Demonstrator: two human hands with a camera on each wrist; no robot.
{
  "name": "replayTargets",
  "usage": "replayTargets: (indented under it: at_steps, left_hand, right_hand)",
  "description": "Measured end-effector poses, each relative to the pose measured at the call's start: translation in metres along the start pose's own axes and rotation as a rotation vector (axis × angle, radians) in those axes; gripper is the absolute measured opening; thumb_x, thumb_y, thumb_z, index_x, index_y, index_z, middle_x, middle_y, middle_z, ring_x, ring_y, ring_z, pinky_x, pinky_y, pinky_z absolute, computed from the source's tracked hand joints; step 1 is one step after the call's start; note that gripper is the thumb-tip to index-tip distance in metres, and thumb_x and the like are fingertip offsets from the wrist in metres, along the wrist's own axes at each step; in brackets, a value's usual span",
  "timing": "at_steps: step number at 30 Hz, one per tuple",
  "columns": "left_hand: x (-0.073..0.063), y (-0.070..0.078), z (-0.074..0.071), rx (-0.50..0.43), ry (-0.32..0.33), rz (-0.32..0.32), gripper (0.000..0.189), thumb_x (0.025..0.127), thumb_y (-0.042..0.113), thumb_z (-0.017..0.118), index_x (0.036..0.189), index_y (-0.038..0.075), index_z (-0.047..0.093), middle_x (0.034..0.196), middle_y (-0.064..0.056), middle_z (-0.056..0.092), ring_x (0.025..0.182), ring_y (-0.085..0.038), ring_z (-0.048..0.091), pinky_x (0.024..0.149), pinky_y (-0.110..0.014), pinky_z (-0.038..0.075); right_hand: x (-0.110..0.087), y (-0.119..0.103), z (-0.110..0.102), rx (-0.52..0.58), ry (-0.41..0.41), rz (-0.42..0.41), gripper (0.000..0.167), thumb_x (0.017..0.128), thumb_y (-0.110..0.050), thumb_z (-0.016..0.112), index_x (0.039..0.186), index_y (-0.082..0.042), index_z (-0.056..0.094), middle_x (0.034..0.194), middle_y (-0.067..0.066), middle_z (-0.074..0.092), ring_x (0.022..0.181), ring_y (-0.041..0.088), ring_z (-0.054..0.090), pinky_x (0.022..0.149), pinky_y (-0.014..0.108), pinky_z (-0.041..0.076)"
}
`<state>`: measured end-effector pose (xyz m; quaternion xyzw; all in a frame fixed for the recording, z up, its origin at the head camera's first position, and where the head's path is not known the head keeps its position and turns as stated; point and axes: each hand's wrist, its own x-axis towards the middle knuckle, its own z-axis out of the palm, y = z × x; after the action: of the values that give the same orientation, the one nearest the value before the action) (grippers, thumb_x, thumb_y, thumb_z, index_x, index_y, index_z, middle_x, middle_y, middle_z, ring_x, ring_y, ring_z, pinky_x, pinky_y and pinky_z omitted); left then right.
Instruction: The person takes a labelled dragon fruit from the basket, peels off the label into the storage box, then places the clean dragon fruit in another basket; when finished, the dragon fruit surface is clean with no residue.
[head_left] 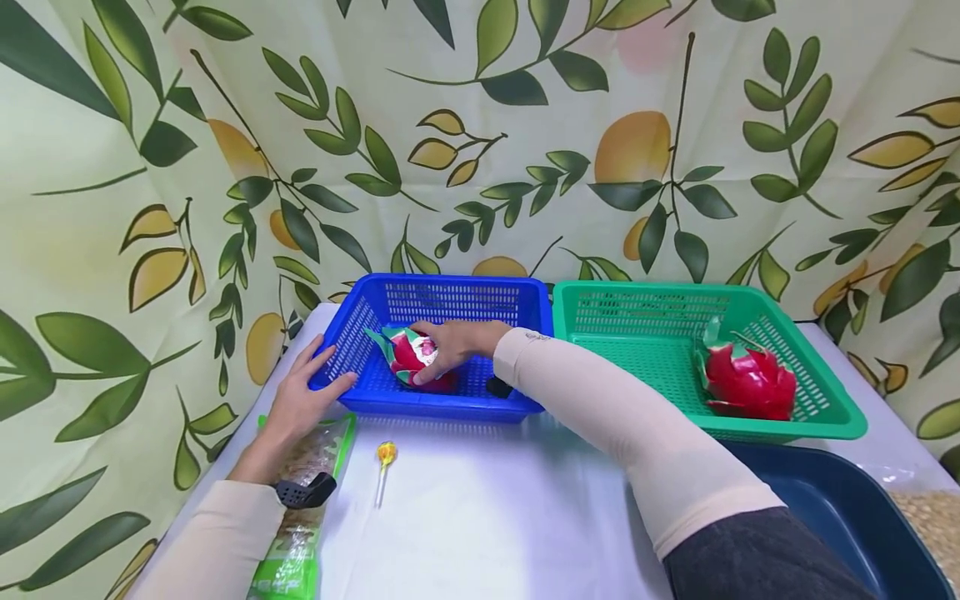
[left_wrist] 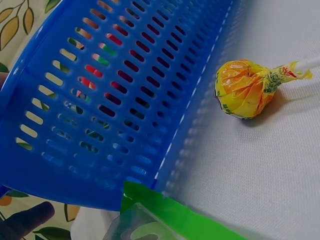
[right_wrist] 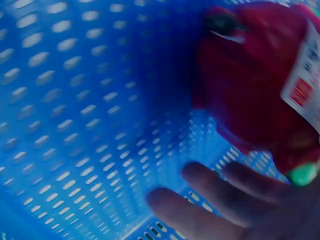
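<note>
While the head view shows the left hand (head_left: 298, 400) splayed at the blue basket (head_left: 442, 407) rim, the right hand (head_left: 456, 343) is at the dragon fruit (head_left: 402, 357) inside; whether gripping, I cannot tell. Left wrist: lollipop (left_wrist: 244, 90) near the slotted wall (left_wrist: 112, 99). Right wrist: room beside the fruit, dark red, white-labelled.
</note>
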<state>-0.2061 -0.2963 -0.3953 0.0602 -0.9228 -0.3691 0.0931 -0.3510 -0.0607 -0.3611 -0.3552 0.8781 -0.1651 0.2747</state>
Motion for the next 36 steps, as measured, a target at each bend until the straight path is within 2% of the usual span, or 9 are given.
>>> replayTargets:
  at_steps: [3,8,10,13,17,20,27,33,36]
  left_hand:
    - [0.001,0.000,0.000,0.004,0.005,0.005,0.078,0.092,0.045,0.062,0.150,0.004,0.031,0.159,-0.013,0.010,0.141,-0.045,0.011,0.101,-0.065,0.026]
    - [0.001,-0.002,-0.001,0.005,0.003,0.009,0.080,0.091,0.047,0.062,0.150,0.004,0.031,0.160,-0.012,0.010,0.141,-0.044,0.010,0.102,-0.067,0.022]
    - [0.001,-0.003,-0.002,0.007,0.002,0.007,0.079,0.091,0.047,0.062,0.150,0.004,0.031,0.160,-0.012,0.010,0.141,-0.044,0.009,0.102,-0.067,0.022]
    - [0.001,-0.004,-0.002,0.013,0.002,0.003,0.079,0.091,0.047,0.062,0.150,0.004,0.031,0.160,-0.012,0.010,0.141,-0.044,0.010,0.102,-0.067,0.022]
    - [0.002,-0.003,-0.001,-0.005,-0.008,0.011,0.080,0.091,0.047,0.062,0.150,0.003,0.031,0.160,-0.011,0.009,0.142,-0.043,0.009,0.103,-0.066,0.022]
    - [0.001,-0.002,-0.001,-0.019,-0.011,0.008,0.080,0.091,0.046,0.063,0.150,0.003,0.031,0.160,-0.010,0.009,0.142,-0.042,0.008,0.104,-0.065,0.021]
    - [0.001,-0.001,-0.002,-0.027,-0.002,0.011,0.081,0.091,0.049,0.062,0.151,0.004,0.030,0.160,-0.007,0.008,0.143,-0.039,0.007,0.105,-0.065,0.019]
    - [0.001,-0.002,0.001,-0.034,-0.005,0.005,0.079,0.091,0.046,0.062,0.151,0.005,0.030,0.161,-0.007,0.008,0.143,-0.040,0.007,0.104,-0.066,0.020]
    - [0.003,-0.002,0.003,-0.036,0.003,0.007,0.079,0.091,0.045,0.063,0.151,0.005,0.031,0.160,-0.008,0.009,0.143,-0.040,0.008,0.103,-0.066,0.021]
  right_hand:
    - [-0.001,0.003,-0.001,-0.101,0.035,-0.023,0.095,0.076,-0.054,0.076,0.152,-0.034,0.023,0.128,0.007,0.045,0.117,0.024,0.042,0.090,0.038,0.048]
    - [-0.005,0.010,-0.010,-0.060,-0.033,-0.050,0.094,0.078,-0.024,0.083,0.152,-0.037,0.026,0.132,0.007,0.041,0.118,0.025,0.040,0.082,0.031,0.051]
    - [-0.005,0.011,-0.009,-0.073,-0.047,-0.047,0.095,0.077,-0.025,0.083,0.152,-0.038,0.025,0.134,0.009,0.038,0.119,0.027,0.039,0.084,0.034,0.050]
    - [-0.005,0.011,-0.004,-0.101,-0.032,-0.035,0.099,0.075,-0.039,0.083,0.152,-0.039,0.021,0.140,0.013,0.033,0.123,0.031,0.037,0.091,0.041,0.048]
    - [-0.006,0.010,0.001,-0.170,0.046,-0.032,0.102,0.071,-0.056,0.079,0.153,-0.035,0.022,0.145,0.016,0.027,0.127,0.033,0.036,0.095,0.048,0.044]
    - [-0.007,0.010,0.002,-0.199,0.091,-0.047,0.102,0.069,-0.061,0.078,0.152,-0.032,0.026,0.141,0.015,0.030,0.122,0.030,0.041,0.092,0.045,0.048]
    - [-0.006,0.010,-0.002,-0.236,0.113,-0.102,0.095,0.072,-0.047,0.082,0.151,-0.030,0.031,0.130,0.011,0.036,0.115,0.025,0.043,0.086,0.037,0.050]
    - [-0.010,0.014,-0.003,-0.186,0.054,-0.060,0.098,0.073,-0.034,0.085,0.151,-0.039,0.025,0.136,0.011,0.031,0.121,0.031,0.041,0.088,0.043,0.050]
    - [-0.011,0.017,-0.002,-0.159,0.042,-0.050,0.101,0.074,-0.033,0.085,0.152,-0.039,0.022,0.134,0.011,0.037,0.121,0.030,0.041,0.089,0.043,0.049]
